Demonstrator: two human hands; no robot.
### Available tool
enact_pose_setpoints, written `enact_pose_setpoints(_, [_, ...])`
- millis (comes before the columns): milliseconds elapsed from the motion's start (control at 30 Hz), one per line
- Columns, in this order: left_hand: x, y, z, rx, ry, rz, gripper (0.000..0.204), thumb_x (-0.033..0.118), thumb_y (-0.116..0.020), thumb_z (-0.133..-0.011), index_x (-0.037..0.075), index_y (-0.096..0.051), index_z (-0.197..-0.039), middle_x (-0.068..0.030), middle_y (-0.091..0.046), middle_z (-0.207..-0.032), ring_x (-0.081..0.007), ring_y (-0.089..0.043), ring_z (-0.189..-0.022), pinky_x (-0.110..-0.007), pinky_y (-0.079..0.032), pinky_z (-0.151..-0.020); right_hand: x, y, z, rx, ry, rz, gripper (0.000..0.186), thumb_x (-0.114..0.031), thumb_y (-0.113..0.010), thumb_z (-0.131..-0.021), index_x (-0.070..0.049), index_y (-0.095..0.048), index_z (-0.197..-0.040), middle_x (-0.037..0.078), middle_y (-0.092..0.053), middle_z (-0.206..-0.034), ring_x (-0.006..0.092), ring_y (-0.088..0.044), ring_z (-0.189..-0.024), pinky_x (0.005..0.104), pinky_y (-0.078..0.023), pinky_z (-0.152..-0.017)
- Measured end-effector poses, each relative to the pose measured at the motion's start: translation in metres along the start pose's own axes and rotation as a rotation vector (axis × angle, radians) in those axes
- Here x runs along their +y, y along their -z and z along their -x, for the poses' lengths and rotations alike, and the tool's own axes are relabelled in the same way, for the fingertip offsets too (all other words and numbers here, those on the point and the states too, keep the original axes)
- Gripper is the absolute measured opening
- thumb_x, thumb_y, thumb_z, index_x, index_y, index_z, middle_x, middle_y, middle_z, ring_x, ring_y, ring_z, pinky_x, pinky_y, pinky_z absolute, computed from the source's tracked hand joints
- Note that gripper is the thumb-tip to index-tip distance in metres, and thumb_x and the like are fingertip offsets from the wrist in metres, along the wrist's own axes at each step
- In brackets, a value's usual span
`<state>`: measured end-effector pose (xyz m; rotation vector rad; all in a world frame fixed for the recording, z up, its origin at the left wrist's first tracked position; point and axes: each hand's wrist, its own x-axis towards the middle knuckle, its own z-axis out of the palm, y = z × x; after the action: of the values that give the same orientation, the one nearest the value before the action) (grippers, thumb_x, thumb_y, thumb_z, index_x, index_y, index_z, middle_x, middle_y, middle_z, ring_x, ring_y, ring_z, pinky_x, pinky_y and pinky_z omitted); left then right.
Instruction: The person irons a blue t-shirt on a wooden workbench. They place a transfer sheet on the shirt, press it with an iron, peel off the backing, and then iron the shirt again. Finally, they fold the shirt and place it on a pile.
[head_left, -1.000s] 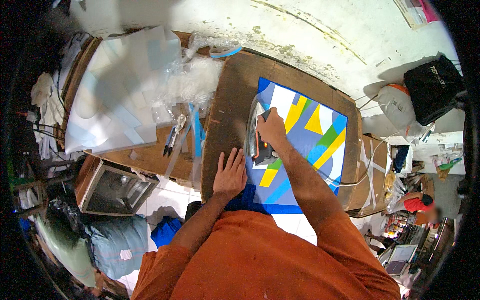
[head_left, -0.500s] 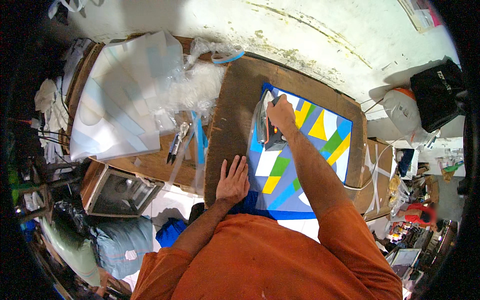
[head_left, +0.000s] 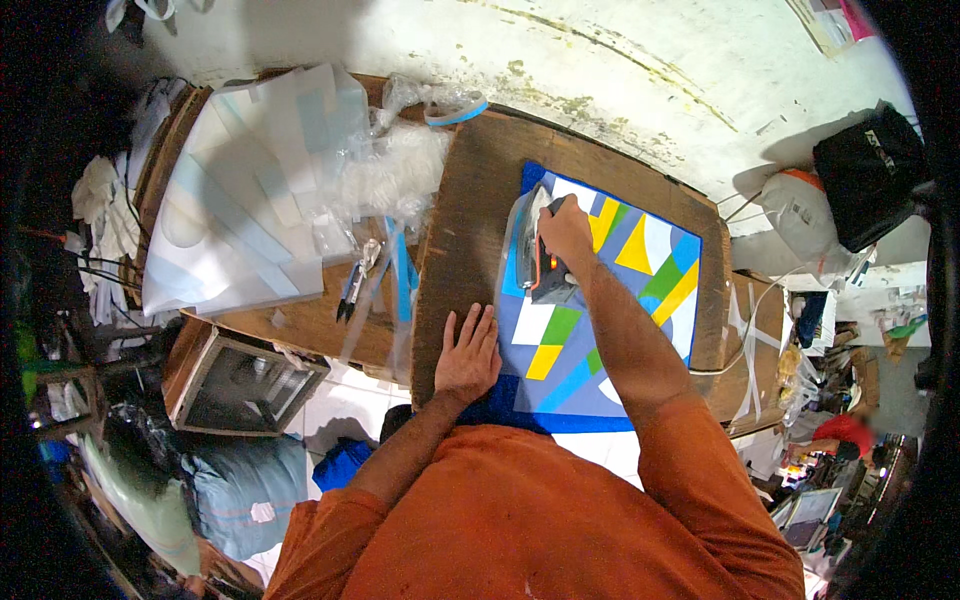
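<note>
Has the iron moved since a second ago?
Yes: against the bare wooden tabletop, the iron in the right hand has shifted away from the person and slightly to the right.

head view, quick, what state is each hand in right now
Left hand: open, palm down at the edge of the wooden tabletop, holding nothing visible.
Right hand: closed, holding the iron by its handle.

There's a bare strip of worktop [head_left: 460, 225] left of the clothes iron [head_left: 550, 288], roomy enough to pass; the person's left hand [head_left: 468, 357] blocks its near end, and crumpled plastic [head_left: 392, 172] crowds its far left edge.
</note>
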<state>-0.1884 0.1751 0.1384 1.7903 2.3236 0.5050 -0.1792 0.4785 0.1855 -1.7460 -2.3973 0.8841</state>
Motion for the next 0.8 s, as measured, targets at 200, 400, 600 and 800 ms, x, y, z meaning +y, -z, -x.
enact_pose_setpoints(200, [0.0, -0.001, 0.0, 0.031, 0.007, 0.038, 0.049, 0.027, -0.057, -0.099, 0.0, -0.061, -0.139, -0.014, -0.04, -0.166, -0.0313, -0.028, -0.158, -0.061, -0.017, -0.128, 0.007, 0.002, 0.012, -0.019, 0.056, 0.024, 0.047, -0.031, -0.069, -0.094, 0.005, -0.05, -0.117, 0.037, -0.07, -0.105, 0.0534, -0.07, -0.1, 0.059, -0.056, -0.089])
enact_pose_setpoints(400, [-0.001, -0.002, -0.001, -0.035, 0.001, -0.002, 0.053, 0.031, -0.055, -0.101, 0.002, -0.057, -0.145, -0.013, -0.037, -0.167, -0.0299, -0.023, -0.159, -0.061, -0.014, -0.129, 0.0, 0.01, -0.012, 0.011, 0.037, 0.032, 0.046, -0.03, -0.067, -0.094, 0.006, -0.051, -0.117, 0.037, -0.07, -0.105, 0.0539, -0.07, -0.1, 0.0597, -0.056, -0.09])
enact_pose_setpoints(600, [0.001, -0.001, 0.0, -0.023, 0.008, 0.002, 0.051, 0.029, -0.055, -0.101, 0.001, -0.058, -0.144, -0.0138, -0.039, -0.165, -0.0307, -0.026, -0.158, -0.061, -0.015, -0.129, 0.009, 0.003, -0.012, 0.036, 0.055, 0.002, 0.046, -0.031, -0.068, -0.093, 0.006, -0.051, -0.116, 0.037, -0.07, -0.106, 0.0548, -0.069, -0.1, 0.0594, -0.056, -0.089])
enact_pose_setpoints(800, [-0.001, -0.005, 0.001, 0.042, 0.001, 0.028, 0.052, 0.029, -0.056, -0.098, -0.001, -0.06, -0.141, -0.0137, -0.038, -0.167, -0.0323, -0.028, -0.158, -0.062, -0.015, -0.128, 0.026, -0.014, 0.037, 0.122, 0.251, 0.045, 0.039, -0.027, -0.068, -0.095, 0.006, -0.05, -0.105, 0.032, -0.07, -0.08, 0.0437, -0.072, -0.062, 0.0524, -0.059, -0.062])
